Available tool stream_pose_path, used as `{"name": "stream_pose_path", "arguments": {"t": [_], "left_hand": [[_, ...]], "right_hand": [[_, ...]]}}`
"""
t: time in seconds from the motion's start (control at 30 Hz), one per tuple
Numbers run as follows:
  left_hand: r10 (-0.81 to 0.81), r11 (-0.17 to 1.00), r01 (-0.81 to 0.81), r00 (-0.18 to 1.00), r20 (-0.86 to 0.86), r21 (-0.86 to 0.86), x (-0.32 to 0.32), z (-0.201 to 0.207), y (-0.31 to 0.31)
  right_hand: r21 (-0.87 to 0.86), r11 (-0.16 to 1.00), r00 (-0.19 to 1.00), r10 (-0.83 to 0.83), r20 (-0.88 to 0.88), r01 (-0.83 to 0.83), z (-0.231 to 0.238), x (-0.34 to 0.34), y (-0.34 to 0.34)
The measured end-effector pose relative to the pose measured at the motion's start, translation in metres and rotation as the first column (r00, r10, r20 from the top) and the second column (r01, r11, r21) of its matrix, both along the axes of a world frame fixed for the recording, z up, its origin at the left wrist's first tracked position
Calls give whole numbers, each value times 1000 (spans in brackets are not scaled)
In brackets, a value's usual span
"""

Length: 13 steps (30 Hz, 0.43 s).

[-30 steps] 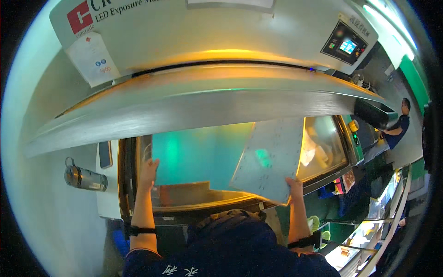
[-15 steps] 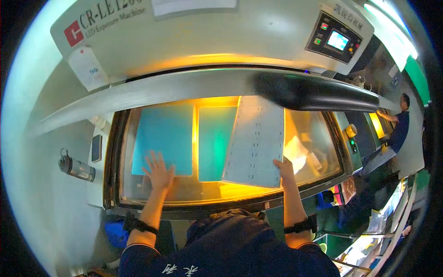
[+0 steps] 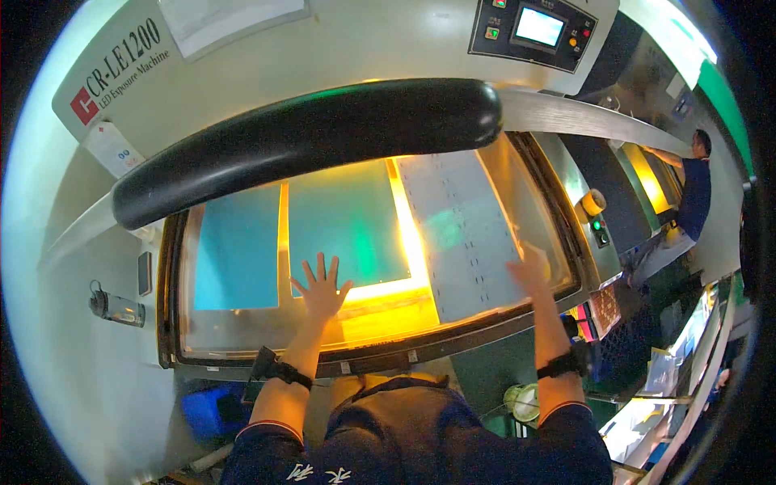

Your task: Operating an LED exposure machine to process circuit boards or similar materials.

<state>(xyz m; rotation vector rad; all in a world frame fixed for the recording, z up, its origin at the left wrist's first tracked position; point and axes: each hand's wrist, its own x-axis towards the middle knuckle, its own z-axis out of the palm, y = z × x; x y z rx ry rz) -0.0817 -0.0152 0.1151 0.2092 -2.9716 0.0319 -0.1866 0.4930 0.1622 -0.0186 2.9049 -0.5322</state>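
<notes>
Two blue panels lie side by side on the yellow-lit bed (image 3: 380,327) of a large machine: the left panel (image 3: 238,259) and the middle panel (image 3: 343,230). To their right lies a pale sheet (image 3: 465,250) with rows of small dark marks, slightly tilted, a bright yellow strip between it and the middle panel. My left hand (image 3: 322,288) is open, fingers spread, over the near edge of the middle panel. At the sheet's right edge, near its lower corner, is my right hand (image 3: 531,276). Motion smears its fingers, so I cannot tell whether it grips the sheet.
A thick black padded bar (image 3: 315,149) crosses above the bed's far side. Beyond it is a control panel with a lit screen (image 3: 539,27). A bottle (image 3: 117,309) and a phone (image 3: 145,273) stand left. A tape roll (image 3: 593,201) lies right; another person (image 3: 693,190) works farther off.
The marked sheet has moved right, off the middle panel, with my right hand at its edge. My left hand has gone from the left panel to the middle one. The whole view has shifted.
</notes>
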Motion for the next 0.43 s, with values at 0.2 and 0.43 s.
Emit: {"name": "stream_pose_path", "arguments": {"t": [0.2, 0.43], "left_hand": [[48, 996, -55, 993, 108, 65, -6, 3, -4], [103, 979, -127, 983, 151, 161, 55, 15, -104]], "right_hand": [[276, 942, 919, 272, -286, -193, -41, 58, -85], [303, 943, 954, 207, -218, -135, -37, 69, -120]]}}
